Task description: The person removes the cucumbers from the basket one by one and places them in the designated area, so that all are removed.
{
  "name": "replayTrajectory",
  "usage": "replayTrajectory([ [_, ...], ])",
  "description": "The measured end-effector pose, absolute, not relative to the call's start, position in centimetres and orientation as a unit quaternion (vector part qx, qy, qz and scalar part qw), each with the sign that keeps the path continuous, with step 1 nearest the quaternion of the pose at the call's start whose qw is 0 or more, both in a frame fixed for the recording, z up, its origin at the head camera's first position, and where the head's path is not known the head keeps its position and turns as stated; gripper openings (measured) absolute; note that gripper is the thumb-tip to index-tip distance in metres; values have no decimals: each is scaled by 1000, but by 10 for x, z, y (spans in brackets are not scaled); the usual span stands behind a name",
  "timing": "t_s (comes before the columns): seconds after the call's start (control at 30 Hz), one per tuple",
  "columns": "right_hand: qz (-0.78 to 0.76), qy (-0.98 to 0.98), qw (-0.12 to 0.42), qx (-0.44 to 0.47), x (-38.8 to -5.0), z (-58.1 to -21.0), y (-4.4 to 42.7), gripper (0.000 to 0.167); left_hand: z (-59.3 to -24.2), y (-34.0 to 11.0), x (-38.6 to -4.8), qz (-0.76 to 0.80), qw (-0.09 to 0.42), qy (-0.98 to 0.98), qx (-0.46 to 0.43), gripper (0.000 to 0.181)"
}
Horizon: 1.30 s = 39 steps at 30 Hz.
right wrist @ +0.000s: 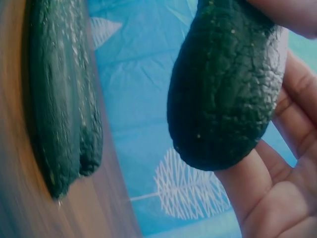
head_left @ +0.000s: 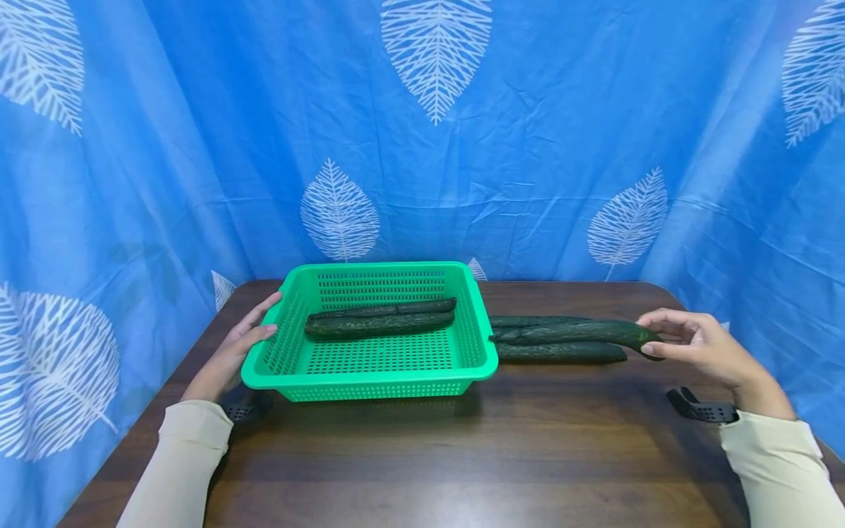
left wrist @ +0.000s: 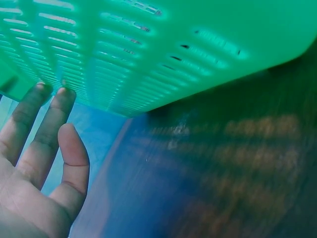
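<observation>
A green slotted basket [head_left: 376, 378] stands left of centre on the table with two dark green cucumbers [head_left: 389, 325] lying in it. My left hand [head_left: 234, 348] is at the basket's left side; in the left wrist view its fingertips [left wrist: 63, 91] touch the slotted wall, fingers nearly straight. My right hand [head_left: 713, 352] pinches the right end of a long cucumber [head_left: 581, 334], whose other end is at the basket's right rim. The right wrist view shows fingers and thumb round that rounded cucumber end [right wrist: 223, 94]. Other cucumbers [head_left: 568, 353] lie on the table beneath and behind it.
The brown wooden table [head_left: 462, 455] has a blue curtain [head_left: 528, 147] with white leaf prints behind it and at both sides. A black wrist strap [head_left: 703, 408] is on the right wrist, and another dark one is at the left wrist.
</observation>
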State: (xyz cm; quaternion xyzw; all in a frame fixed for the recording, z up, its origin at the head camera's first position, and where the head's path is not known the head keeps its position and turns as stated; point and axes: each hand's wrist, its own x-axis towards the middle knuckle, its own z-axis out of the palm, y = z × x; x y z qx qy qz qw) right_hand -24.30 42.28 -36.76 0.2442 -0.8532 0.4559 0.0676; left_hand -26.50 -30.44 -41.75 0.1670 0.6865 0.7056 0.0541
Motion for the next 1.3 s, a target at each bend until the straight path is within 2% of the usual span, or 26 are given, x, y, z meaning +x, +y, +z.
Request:
replayTrajectory([
  [0.27,453,-858,46,240,-246,-374,433,37,-417,-305,-264,703,56,690,161,67],
  [0.63,418,-869,44,259,-259,-390,411,25,-418,-306,-265,711,61,682,161,64],
  [1.03,391,-874,60,281,-269,-409,392,25,-415,-304,-263,705,60,691,150,68],
  [1.3,312,-914,74,250,-270,-413,382,26,-415,-304,-264,706,53,690,151,65],
])
